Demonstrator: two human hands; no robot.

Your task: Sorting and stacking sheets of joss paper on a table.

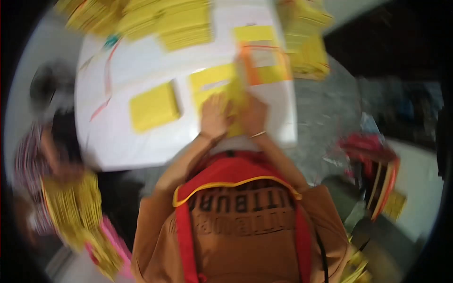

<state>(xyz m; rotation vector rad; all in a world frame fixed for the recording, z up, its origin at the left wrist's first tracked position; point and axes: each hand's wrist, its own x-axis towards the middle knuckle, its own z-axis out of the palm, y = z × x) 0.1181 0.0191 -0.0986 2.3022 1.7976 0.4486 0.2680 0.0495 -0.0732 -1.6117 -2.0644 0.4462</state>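
My left hand [215, 118] lies flat with its fingers spread on a yellow paper sheet or envelope [211, 78] near the table's front edge. A pale printed strip runs across the upper part of this piece. At its right side is my right hand [255, 113], smeared by motion, with a band on the wrist. Blurred yellow paper shows beside its fingers, and whether they grip it I cannot make out. Beyond the right hand, an orange-edged rectangular piece [255, 77] lies over more yellow paper [254, 33]. To the left rests a neat yellow stack [153, 107].
Tall piles of yellow paper pieces [184, 23] stand along the white table's [127, 146] far side, with another pile [309, 56] at the far right corner. On the left, a co-worker [35, 151] sits near a large yellow bundle [75, 203]. A red bag [368, 148] is at right.
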